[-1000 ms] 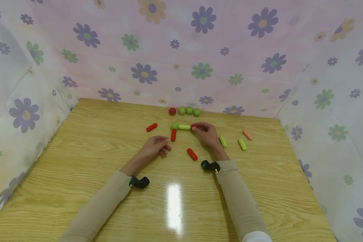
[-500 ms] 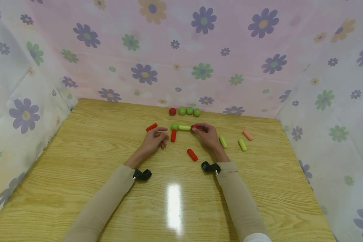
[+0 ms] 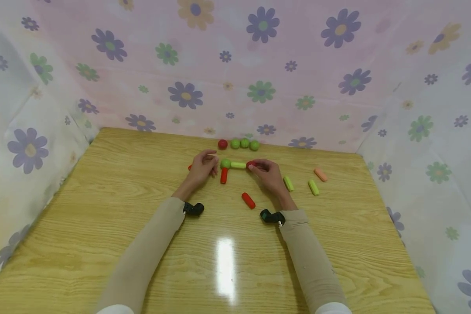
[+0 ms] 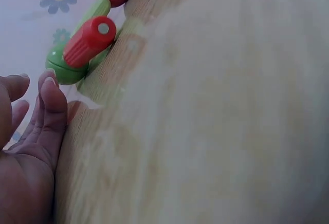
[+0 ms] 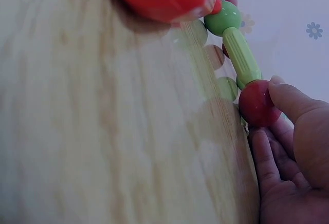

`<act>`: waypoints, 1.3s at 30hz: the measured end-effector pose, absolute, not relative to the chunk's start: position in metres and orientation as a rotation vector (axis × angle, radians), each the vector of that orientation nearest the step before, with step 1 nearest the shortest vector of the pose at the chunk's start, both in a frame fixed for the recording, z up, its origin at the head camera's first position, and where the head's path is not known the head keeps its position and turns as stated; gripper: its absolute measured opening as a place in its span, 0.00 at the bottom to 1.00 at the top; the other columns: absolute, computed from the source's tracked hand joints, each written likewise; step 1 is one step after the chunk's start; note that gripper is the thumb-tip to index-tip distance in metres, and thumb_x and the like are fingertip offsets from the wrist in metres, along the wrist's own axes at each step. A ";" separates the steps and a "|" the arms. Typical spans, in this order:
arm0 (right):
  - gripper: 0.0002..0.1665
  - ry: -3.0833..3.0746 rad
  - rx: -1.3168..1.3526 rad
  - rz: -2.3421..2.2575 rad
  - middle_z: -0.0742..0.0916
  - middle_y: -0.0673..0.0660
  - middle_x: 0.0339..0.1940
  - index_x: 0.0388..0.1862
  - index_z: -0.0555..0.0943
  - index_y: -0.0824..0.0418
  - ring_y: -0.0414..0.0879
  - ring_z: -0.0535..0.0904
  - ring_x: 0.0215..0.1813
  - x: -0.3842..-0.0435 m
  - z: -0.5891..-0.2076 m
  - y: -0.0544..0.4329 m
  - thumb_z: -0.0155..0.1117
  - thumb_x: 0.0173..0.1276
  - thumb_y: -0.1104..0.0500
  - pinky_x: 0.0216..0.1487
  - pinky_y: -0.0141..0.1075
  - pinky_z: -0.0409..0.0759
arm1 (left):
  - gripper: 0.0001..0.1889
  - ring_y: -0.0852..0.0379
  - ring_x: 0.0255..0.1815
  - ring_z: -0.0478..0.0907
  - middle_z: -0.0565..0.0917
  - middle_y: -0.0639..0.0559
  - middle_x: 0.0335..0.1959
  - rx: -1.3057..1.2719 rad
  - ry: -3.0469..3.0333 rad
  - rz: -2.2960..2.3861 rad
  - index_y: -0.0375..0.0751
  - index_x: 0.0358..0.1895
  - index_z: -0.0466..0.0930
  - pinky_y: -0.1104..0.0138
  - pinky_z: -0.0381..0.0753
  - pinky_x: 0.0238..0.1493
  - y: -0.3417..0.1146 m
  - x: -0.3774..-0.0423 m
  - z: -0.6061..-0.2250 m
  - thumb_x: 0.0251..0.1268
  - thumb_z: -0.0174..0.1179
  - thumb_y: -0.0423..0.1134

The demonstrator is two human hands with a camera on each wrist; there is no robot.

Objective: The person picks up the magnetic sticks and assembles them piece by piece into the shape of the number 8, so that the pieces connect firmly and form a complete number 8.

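Observation:
A joined piece lies at the table's middle: a green ball (image 3: 225,163) bears a red rod (image 3: 223,175) toward me and a yellow-green rod (image 3: 238,165) to the right. At that rod's far end is a dark red ball (image 5: 257,103), which my right hand (image 3: 270,176) holds between thumb and fingers. My left hand (image 3: 202,168) is just left of the green ball, fingers loosely bent around nothing. In the left wrist view its fingertips (image 4: 51,82) come up close to the green ball; whether they touch, I cannot tell.
Behind the piece sit a red ball (image 3: 222,144) and a row of green balls (image 3: 245,143). Another red rod (image 3: 248,200) lies in front. My left hand mostly covers one red rod (image 3: 190,167). Yellow-green rods (image 3: 313,187) and an orange rod (image 3: 320,175) lie right.
My left hand has moved away from me, from beside the red rod to beside the green ball, now covering most of the left red rod. My right hand stays on the dark red ball.

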State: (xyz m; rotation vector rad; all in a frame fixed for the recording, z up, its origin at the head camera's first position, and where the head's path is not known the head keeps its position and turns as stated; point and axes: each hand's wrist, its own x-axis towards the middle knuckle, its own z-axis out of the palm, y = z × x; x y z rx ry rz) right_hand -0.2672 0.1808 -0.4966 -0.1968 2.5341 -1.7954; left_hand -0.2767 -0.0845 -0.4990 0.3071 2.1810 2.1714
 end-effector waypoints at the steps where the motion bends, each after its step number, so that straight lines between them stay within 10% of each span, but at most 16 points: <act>1: 0.23 2.529 -0.196 -1.800 0.86 0.66 0.55 0.60 0.81 0.68 0.55 0.82 0.57 -0.267 -0.497 0.180 0.68 0.73 0.55 0.58 0.37 0.80 | 0.21 0.58 0.25 0.78 0.79 0.29 0.49 0.305 2.193 2.177 0.25 0.69 0.67 0.71 0.79 0.26 -0.084 -0.280 -0.499 0.79 0.53 0.32; 9: 0.20 2.526 -0.199 -1.815 0.87 0.64 0.53 0.58 0.83 0.67 0.52 0.83 0.55 -0.268 -0.497 0.176 0.68 0.73 0.57 0.57 0.35 0.80 | 0.24 0.59 0.26 0.77 0.75 0.32 0.61 0.251 2.245 2.228 0.30 0.71 0.66 0.73 0.79 0.26 -0.082 -0.303 -0.499 0.77 0.56 0.31; 24: 0.22 2.450 -0.172 -1.813 0.84 0.72 0.57 0.60 0.80 0.73 0.63 0.80 0.60 -0.263 -0.480 0.172 0.67 0.73 0.61 0.58 0.39 0.78 | 0.26 0.61 0.20 0.74 0.73 0.36 0.62 0.143 2.311 2.129 0.34 0.72 0.68 0.73 0.74 0.18 -0.075 -0.330 -0.494 0.74 0.61 0.32; 34: 0.17 2.581 -0.039 -1.963 0.86 0.67 0.52 0.57 0.82 0.69 0.40 0.80 0.46 -0.263 -0.494 0.175 0.62 0.77 0.59 0.47 0.26 0.76 | 0.22 0.62 0.19 0.74 0.77 0.36 0.58 0.120 2.446 2.039 0.32 0.66 0.73 0.73 0.73 0.16 -0.065 -0.333 -0.496 0.72 0.62 0.32; 39: 0.12 2.611 0.011 -2.271 0.84 0.73 0.48 0.50 0.83 0.76 0.50 0.81 0.43 -0.261 -0.492 0.176 0.58 0.76 0.69 0.43 0.25 0.77 | 0.19 0.62 0.17 0.72 0.78 0.36 0.53 0.100 2.364 2.179 0.32 0.64 0.75 0.73 0.73 0.17 -0.061 -0.328 -0.497 0.73 0.62 0.33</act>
